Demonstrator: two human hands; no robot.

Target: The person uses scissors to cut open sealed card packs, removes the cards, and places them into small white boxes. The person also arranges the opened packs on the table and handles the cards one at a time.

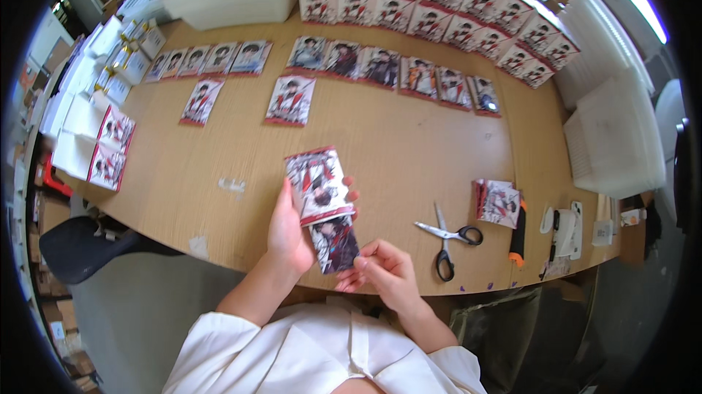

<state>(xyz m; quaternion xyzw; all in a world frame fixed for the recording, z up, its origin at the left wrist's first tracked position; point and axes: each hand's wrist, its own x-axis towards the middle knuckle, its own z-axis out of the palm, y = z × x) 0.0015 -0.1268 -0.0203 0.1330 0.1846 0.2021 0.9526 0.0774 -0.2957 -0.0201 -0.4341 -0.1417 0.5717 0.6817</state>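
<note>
Frame centre — left fingers (352,195) clamped round the packet (316,180), right fingers (372,268) pinching the dark card (333,243) jutting below it — apparently the drawing-out step, calling for a gentle, straight pull.

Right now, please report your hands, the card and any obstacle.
Left hand holds white-red packet. Right hand pinches dark rectangular card projecting past packet. Silver, black-handled scissors lie open, right of hands.
</note>
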